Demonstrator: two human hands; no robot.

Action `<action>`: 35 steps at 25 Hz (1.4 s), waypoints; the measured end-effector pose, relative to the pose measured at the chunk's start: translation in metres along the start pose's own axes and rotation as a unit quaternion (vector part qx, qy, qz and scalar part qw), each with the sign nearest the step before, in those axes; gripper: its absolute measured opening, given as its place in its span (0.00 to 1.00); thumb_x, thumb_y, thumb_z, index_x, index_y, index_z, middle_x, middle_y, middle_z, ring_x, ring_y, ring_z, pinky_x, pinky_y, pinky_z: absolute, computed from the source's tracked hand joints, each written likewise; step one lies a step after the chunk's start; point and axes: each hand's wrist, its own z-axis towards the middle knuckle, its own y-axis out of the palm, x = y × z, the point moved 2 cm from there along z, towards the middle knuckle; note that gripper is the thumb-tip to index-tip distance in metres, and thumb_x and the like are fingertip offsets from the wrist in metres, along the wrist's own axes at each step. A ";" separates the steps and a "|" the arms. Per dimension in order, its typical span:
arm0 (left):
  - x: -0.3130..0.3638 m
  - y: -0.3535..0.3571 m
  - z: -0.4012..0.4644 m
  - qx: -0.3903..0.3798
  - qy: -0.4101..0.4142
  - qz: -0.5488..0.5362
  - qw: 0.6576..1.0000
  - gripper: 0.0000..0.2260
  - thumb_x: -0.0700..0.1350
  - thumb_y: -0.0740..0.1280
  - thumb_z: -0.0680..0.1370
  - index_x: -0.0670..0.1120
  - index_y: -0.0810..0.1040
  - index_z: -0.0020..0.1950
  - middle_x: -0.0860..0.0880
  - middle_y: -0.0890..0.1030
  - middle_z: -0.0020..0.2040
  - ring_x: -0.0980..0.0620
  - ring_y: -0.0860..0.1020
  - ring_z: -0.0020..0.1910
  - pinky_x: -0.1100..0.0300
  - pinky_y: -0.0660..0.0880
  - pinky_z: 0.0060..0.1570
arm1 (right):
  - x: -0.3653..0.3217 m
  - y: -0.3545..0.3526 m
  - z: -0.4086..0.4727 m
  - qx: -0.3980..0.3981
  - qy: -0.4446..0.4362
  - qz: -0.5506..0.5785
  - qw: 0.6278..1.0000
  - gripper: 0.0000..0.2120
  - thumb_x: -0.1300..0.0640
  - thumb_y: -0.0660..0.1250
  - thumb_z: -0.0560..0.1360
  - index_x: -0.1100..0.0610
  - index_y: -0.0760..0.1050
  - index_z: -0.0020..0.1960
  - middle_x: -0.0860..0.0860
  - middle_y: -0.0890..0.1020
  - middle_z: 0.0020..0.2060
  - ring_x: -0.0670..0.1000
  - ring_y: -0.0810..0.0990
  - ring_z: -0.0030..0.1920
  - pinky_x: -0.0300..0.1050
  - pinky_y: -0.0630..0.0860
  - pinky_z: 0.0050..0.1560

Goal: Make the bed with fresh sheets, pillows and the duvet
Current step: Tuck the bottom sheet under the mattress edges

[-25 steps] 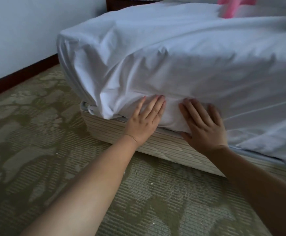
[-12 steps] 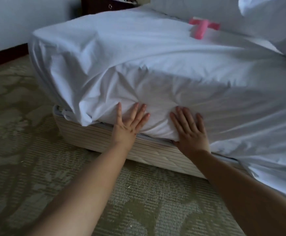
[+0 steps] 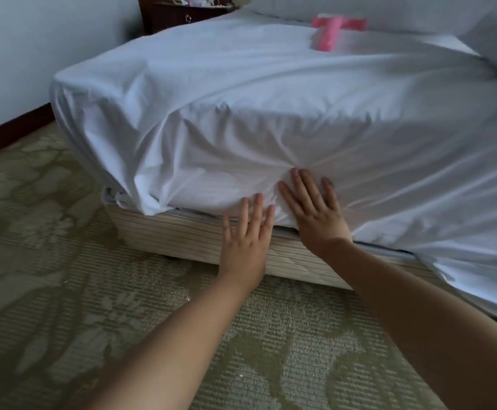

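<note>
Since a second ago, my left hand has slid down to the sheet hem at the base; my right hand stays higher. Both press flat, fingers straight, grasping nothing. Sheet drapes the mattress; tucking appears under way.

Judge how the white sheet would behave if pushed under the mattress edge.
The white sheet looks thin and floppy: it creases around the right hand. It would probably bunch, as at the corner fold, and likely slides easily.

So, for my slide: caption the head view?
Both hands, left and right, press the white sheet against the mattress side.
</note>
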 end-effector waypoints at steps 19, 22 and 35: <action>0.048 0.015 0.063 0.101 0.034 0.020 0.994 0.52 0.59 0.68 0.66 0.45 0.37 0.77 0.42 0.43 0.77 0.42 0.34 0.75 0.35 0.37 0.70 | 0.127 0.005 -0.093 0.066 -0.152 -0.050 0.985 0.35 0.58 0.59 0.70 0.59 0.55 0.76 0.53 0.55 0.76 0.51 0.45 0.77 0.50 0.43 0.76; 0.066 0.006 0.054 0.073 -0.024 -0.005 0.997 0.54 0.53 0.72 0.67 0.44 0.34 0.77 0.41 0.43 0.77 0.39 0.40 0.76 0.35 0.38 0.70 | 0.121 0.006 -0.097 0.096 -0.131 -0.047 0.986 0.27 0.64 0.49 0.77 0.59 0.56 0.76 0.53 0.56 0.75 0.53 0.53 0.76 0.50 0.43 0.76; 0.168 -0.056 0.040 -0.131 -0.057 -0.060 0.988 0.37 0.40 0.61 0.78 0.46 0.39 0.78 0.38 0.33 0.75 0.39 0.36 0.76 0.46 0.43 0.75 | 0.132 -0.022 -0.133 0.107 -0.017 0.048 0.993 0.26 0.62 0.58 0.75 0.58 0.65 0.73 0.54 0.67 0.72 0.53 0.63 0.72 0.52 0.51 0.74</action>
